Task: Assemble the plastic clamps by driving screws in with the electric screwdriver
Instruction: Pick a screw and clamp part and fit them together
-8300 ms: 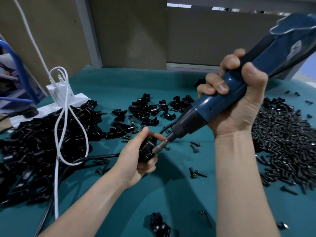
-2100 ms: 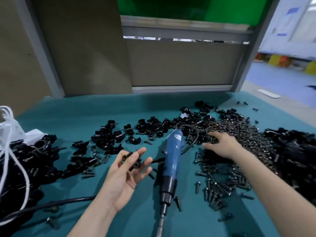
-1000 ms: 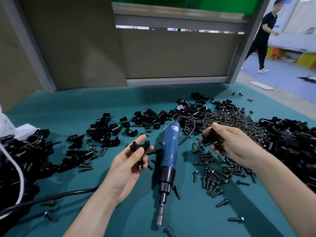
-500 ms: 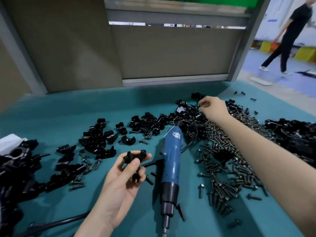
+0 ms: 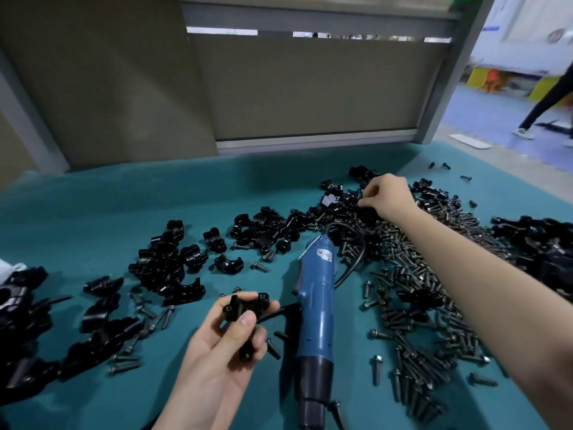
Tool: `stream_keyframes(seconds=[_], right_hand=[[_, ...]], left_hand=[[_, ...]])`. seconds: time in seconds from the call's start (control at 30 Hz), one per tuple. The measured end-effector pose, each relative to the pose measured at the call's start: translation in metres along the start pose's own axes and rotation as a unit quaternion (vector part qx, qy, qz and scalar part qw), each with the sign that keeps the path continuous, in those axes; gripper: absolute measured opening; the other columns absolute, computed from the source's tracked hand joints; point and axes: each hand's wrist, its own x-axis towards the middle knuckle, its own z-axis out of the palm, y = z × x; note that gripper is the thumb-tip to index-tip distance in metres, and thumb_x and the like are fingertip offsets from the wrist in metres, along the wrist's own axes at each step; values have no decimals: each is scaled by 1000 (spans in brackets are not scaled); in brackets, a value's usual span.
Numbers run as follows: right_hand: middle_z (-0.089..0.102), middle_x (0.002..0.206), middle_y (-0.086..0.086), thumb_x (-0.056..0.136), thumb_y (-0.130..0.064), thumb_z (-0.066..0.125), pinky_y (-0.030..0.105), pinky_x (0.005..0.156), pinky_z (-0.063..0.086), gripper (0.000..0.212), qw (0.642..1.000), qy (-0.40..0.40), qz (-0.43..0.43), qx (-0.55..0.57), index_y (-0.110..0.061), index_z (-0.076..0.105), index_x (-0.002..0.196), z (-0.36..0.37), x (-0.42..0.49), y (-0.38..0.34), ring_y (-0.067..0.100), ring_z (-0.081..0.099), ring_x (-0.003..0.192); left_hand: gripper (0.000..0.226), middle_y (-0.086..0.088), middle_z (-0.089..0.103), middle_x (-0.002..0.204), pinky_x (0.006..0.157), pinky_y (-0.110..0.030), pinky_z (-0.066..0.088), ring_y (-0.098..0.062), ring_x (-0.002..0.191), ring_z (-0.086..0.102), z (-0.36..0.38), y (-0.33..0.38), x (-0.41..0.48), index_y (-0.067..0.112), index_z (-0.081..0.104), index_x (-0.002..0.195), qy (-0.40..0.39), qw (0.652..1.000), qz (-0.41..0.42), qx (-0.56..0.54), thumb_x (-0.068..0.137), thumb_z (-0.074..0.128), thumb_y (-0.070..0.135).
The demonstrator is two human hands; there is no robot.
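My left hand (image 5: 221,352) holds a black plastic clamp piece (image 5: 245,307) between thumb and fingers, palm up, near the table's front. The blue electric screwdriver (image 5: 316,318) lies on the teal mat just right of that hand, tip toward me. My right hand (image 5: 387,197) reaches far across to the back of the pile of clamp halves (image 5: 344,203), fingers curled and pinching at something small and dark there; what it pinches is too small to tell. A large spread of dark screws (image 5: 412,293) lies under my right forearm.
Loose black clamp halves (image 5: 167,265) lie scattered at centre left. Assembled black clamps are heaped at the left edge (image 5: 28,330) and at the right edge (image 5: 539,243). The screwdriver's black cable (image 5: 353,243) loops behind it. A person's legs (image 5: 545,100) pass beyond the table at the far right.
The screwdriver, earlier gripped in my right hand, now lies on the mat. My right hand went from the screw pile to the far clamp pile. My left hand keeps its clamp piece.
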Motion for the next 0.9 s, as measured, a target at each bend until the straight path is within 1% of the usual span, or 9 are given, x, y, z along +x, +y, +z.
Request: stream_keyframes(seconds=[0.1, 0.2, 0.27, 0.33, 0.5, 0.63, 0.73, 0.83, 0.9], right_hand=[[61, 81, 5, 83, -22, 75, 23, 74, 40, 21, 995, 53, 31, 80, -1, 73, 86, -5, -12, 0, 14, 54, 73], [62, 74, 1, 91, -25, 67, 19, 51, 40, 21, 987, 72, 23, 138, -4, 67, 86, -17, -35, -13, 7, 55, 50], [65, 76, 3, 95, -24, 61, 16, 38, 39, 19, 978, 51, 15, 200, -6, 61, 86, -25, -57, -26, 5, 57, 38], [67, 79, 7, 93, -20, 63, 19, 37, 41, 15, 964, 2, 15, 265, -10, 59, 83, -32, -84, -41, 7, 57, 37], [69, 74, 18, 85, 2, 68, 23, 50, 54, 11, 865, -177, 0, 469, 0, 57, 89, -33, -166, -86, 21, 66, 51], [67, 73, 13, 83, 0, 70, 26, 64, 58, 13, 820, -206, -14, 534, -3, 58, 87, -28, -217, -102, 19, 66, 58], [66, 73, 7, 82, -2, 72, 23, 69, 55, 15, 834, -192, -55, 515, -8, 61, 74, -21, -243, -106, 13, 65, 66], [67, 83, 8, 76, 2, 75, 36, 77, 55, 22, 862, -184, -94, 462, -13, 59, 72, -16, -258, -107, 16, 63, 72], [68, 84, 3, 75, 7, 73, 33, 77, 54, 27, 856, -188, -104, 470, -14, 57, 72, -14, -261, -105, 15, 63, 75]], left_hand=[[22, -24, 71, 91, 46, -21, 47, -12, 50, 51, -1, 0, -1, 10, 76, 83, 3, 1000, 4, 10, 73, 57, 8], [22, -22, 72, 92, 50, -21, 50, -12, 52, 53, -1, 0, -3, 11, 77, 83, -2, 1000, 3, 28, 74, 57, 11], [22, -18, 73, 94, 55, -20, 54, -12, 55, 57, -1, 0, -5, 11, 78, 86, -7, 999, 3, 44, 75, 59, 13], [23, -14, 73, 93, 60, -20, 56, -12, 60, 62, 0, 1, -6, 9, 78, 87, -8, 998, 2, 54, 74, 60, 13], [27, -12, 73, 90, 62, -20, 57, -17, 69, 70, 7, 0, -13, 6, 72, 95, 1, 996, 28, 82, 70, 60, 5], [22, -11, 74, 90, 65, -22, 57, -18, 77, 72, 6, -2, -28, 11, 78, 88, -13, 995, 35, 92, 71, 63, 11], [25, -8, 76, 92, 70, -20, 56, -16, 83, 72, 0, -2, -39, 22, 79, 87, -21, 987, 63, 148, 64, 78, 30], [32, 0, 76, 91, 74, -14, 53, -8, 84, 70, -1, -4, -43, 31, 77, 88, -13, 973, 102, 208, 56, 74, 30], [36, 3, 76, 89, 74, -13, 52, -5, 83, 68, 1, -6, -44, 34, 76, 89, -15, 967, 111, 228, 53, 75, 34]])
